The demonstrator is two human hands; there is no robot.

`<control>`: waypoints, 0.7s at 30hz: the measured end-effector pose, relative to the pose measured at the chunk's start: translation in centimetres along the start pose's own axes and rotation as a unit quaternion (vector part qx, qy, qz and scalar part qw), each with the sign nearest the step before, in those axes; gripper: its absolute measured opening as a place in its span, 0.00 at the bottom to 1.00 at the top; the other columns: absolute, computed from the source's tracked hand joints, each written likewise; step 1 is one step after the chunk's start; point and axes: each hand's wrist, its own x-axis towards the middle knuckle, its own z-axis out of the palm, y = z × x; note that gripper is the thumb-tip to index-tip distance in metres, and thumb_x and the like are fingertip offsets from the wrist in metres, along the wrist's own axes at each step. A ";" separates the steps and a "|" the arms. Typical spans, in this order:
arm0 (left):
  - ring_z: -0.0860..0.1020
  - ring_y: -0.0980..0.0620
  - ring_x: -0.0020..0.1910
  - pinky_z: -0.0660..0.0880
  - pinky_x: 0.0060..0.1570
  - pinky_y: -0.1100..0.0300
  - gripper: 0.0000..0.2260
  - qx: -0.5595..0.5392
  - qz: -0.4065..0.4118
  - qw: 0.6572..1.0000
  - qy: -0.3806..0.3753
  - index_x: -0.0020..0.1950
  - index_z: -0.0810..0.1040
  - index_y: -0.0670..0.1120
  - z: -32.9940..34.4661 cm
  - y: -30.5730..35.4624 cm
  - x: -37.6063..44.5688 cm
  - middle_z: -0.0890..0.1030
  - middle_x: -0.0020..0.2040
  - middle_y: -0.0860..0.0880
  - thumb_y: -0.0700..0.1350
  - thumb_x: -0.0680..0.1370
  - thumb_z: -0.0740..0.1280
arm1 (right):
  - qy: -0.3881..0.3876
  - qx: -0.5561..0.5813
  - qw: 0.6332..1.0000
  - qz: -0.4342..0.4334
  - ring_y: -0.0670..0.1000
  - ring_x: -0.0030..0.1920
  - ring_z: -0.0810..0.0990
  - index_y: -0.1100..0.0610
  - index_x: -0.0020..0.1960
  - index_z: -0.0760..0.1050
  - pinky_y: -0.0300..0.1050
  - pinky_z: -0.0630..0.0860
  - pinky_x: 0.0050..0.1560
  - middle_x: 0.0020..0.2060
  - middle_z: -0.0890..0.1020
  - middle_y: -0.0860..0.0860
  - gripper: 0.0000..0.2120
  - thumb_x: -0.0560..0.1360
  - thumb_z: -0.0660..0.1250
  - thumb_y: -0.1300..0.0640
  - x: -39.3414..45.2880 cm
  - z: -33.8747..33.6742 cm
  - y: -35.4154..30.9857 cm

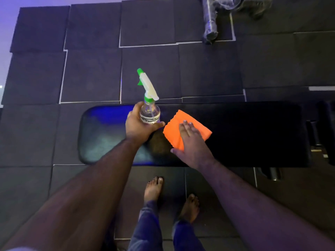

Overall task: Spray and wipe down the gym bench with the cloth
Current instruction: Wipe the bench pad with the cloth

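A: fingers status?
B: left hand (139, 124) is gripping the spray bottle (149, 105), fingers curled round its clear body. Right hand (190, 142) is pressing flat, fingers straight, on the orange cloth (176, 127).
A: cloth location?
B: lying on the black counter (253, 134), just right of the bottle.

No text, label, brand or number can be read anywhere.
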 end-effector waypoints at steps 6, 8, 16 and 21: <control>0.83 0.66 0.55 0.80 0.58 0.60 0.38 0.007 0.002 1.000 -0.019 0.63 0.73 0.63 -0.9 -0.8 -0.7 0.85 0.55 0.66 0.63 0.58 0.86 | 0.001 -0.100 0.995 -0.009 0.58 0.86 0.44 0.58 0.86 0.42 0.56 0.47 0.84 0.86 0.45 0.56 0.43 0.83 0.64 0.45 -0.6 1.7 0.7; 0.83 0.59 0.59 0.81 0.60 0.56 0.36 0.031 0.011 0.999 -0.017 0.67 0.75 0.58 -1.3 -0.1 -1.2 0.85 0.58 0.61 0.61 0.64 0.85 | 0.018 -0.091 0.996 -0.016 0.57 0.86 0.46 0.58 0.86 0.45 0.54 0.46 0.83 0.86 0.48 0.56 0.38 0.84 0.61 0.56 -0.7 1.6 1.2; 0.85 0.38 0.55 0.73 0.44 0.54 0.29 0.433 -0.043 0.889 -0.141 0.58 0.84 0.46 -1.4 3.2 -6.6 0.87 0.54 0.42 0.71 0.76 0.68 | 0.078 -0.083 0.993 0.021 0.54 0.85 0.46 0.57 0.86 0.48 0.50 0.42 0.83 0.85 0.50 0.55 0.41 0.77 0.60 0.72 -3.7 1.0 5.0; 0.83 0.37 0.60 0.76 0.51 0.51 0.18 0.339 0.174 0.907 -0.176 0.63 0.81 0.47 4.4 7.2 -8.2 0.85 0.59 0.42 0.60 0.83 0.67 | 0.138 -0.054 0.984 0.103 0.56 0.85 0.52 0.59 0.85 0.55 0.54 0.50 0.84 0.84 0.58 0.57 0.38 0.77 0.60 0.72 -8.5 0.8 9.2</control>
